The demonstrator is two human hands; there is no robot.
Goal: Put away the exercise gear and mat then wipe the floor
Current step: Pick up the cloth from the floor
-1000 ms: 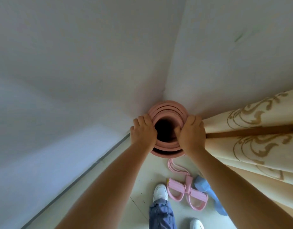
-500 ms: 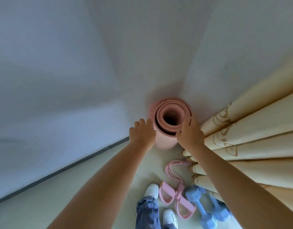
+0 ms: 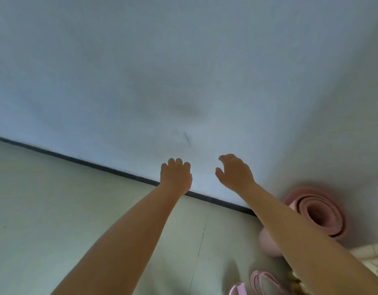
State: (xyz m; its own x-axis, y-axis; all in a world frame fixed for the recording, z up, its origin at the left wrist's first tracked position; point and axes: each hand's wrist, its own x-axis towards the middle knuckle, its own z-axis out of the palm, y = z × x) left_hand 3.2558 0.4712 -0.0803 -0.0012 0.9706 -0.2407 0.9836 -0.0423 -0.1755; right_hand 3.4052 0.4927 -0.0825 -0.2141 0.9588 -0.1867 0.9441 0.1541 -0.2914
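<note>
Two bare hands reach forward in front of the pale blue-grey wall (image 3: 141, 71), and neither holds anything. The left hand (image 3: 176, 176) is seen from the back, its fingers bent loosely downward over the thin black baseboard strip (image 3: 77, 160) that runs along the foot of that wall. The right hand (image 3: 235, 173) hangs beside it, a little nearer the corner, with its fingers relaxed and slightly curved and the thumb set apart; nothing lies between thumb and fingers. Both hands are clear of the rolled pink foam exercise mat (image 3: 318, 213), which stands on end in the corner where the wall meets a second wall, its open spiral end facing up toward the camera. The right forearm crosses in front of the mat's lower left side and hides part of it. The mat's lower body shows as a blurred pink shape just on the near side of the forearm. On the pale greenish tiled floor (image 3: 56, 220), nearer the camera than the mat, lie the looped pink bands of a pedal resistance puller (image 3: 262, 279), cut off by the bottom edge. A cream patterned curtain (image 3: 373, 254) bunches at the right edge, just beside the mat's base.
</note>
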